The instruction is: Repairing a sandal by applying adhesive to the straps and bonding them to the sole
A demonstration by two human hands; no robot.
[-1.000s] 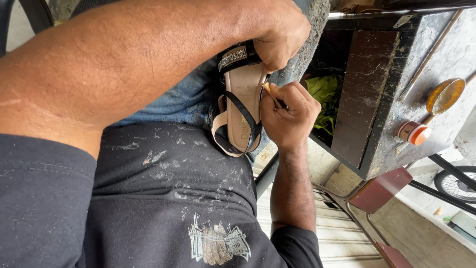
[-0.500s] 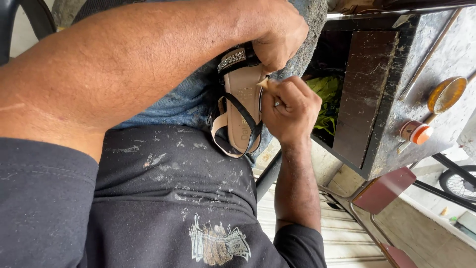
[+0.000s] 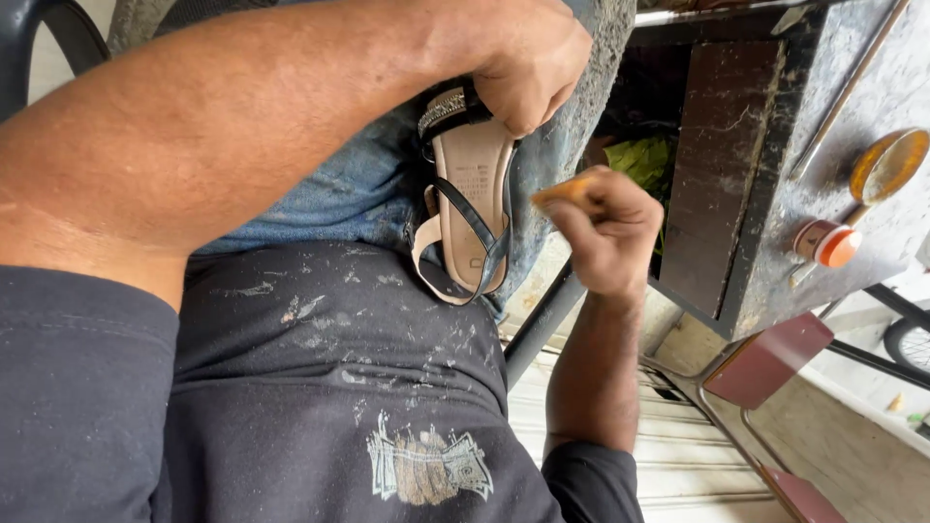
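Beige sandal [image 3: 472, 184] with thin black straps resting sole-up on a denim-clad lap [image 3: 329, 194], pinned at its jewelled toe end under the closed left hand [image 3: 528, 68], right hand [image 3: 605, 228] just beside it, fingers pinched tight round a small orange tool [image 3: 562, 191], clear of the strap.

Beige sandal [image 3: 472, 194] with black straps and a glittery silver band, faded blue jeans [image 3: 349, 189], dark grey shirt [image 3: 320, 387] flecked white with a tan-and-white print, orange stick [image 3: 562, 190], speckled black bench [image 3: 862, 116], orange-capped bottle [image 3: 825, 242], green leaves [image 3: 644, 160]
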